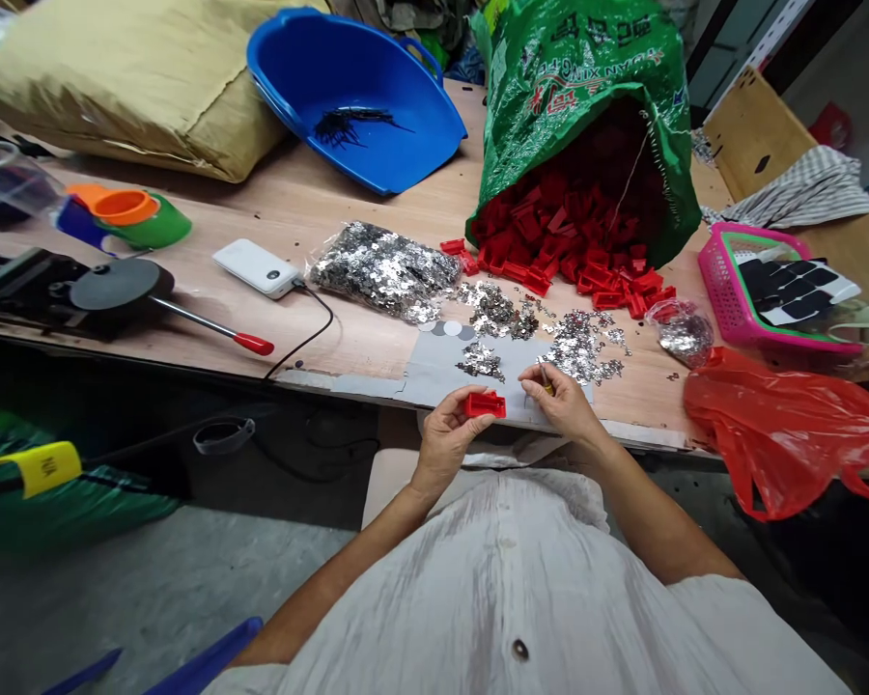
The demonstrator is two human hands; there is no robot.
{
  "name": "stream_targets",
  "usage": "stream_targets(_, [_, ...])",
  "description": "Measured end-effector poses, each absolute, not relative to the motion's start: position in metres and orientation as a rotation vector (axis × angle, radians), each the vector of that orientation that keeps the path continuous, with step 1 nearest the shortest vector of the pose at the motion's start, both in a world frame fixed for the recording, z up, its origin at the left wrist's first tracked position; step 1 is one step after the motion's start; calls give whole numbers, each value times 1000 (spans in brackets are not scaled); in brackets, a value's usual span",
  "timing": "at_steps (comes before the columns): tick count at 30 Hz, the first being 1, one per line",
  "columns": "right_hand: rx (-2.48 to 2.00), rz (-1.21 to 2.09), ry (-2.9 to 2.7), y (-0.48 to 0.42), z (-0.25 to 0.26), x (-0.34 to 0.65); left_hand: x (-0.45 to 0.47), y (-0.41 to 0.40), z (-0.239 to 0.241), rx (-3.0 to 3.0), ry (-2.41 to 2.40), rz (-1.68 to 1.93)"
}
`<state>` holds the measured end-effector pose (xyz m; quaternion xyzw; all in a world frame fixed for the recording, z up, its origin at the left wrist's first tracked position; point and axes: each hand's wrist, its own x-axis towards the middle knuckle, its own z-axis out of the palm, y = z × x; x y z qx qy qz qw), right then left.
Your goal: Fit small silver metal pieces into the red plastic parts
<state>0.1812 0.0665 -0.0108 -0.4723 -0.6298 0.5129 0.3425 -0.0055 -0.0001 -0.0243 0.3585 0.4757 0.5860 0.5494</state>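
Observation:
My left hand [445, 434] grips a small red plastic housing [486, 404] between thumb and fingers, its hollow side showing. Close by on the right, my right hand [566, 403] is closed around a slim tool with a yellow part [547, 384]; its exact kind is too small to make out. Both hands are at the table's front edge, over a grey sheet [434, 372]. A small heap of shiny metal pieces [481, 361] lies on that sheet just beyond them. Another spread of metal pieces [583, 346] lies beyond my right hand.
Red housings spill from a green woven sack [586, 58]. A clear bag of metal pieces [383, 265], a white power bank [256, 267] and a blue scoop-shaped basin [420, 116] are on the table. A lever press [120, 290] stands left; a pink basket [720, 290] and red bag [782, 415] are right.

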Motion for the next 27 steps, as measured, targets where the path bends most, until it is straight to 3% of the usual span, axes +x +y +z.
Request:
stream_targets(4, [-1159, 1302, -1819, 67, -5, 176, -13, -1, -24, 837, 1151, 1390])
stream_targets(18, [-910, 2024, -1394, 56, 2, 168, -5, -5, -13, 1120, 1118, 1346])
stream_targets(27, [-1064, 1756, -1587, 54, -4, 171, -7, -5, -16, 1499, 1250, 1315])
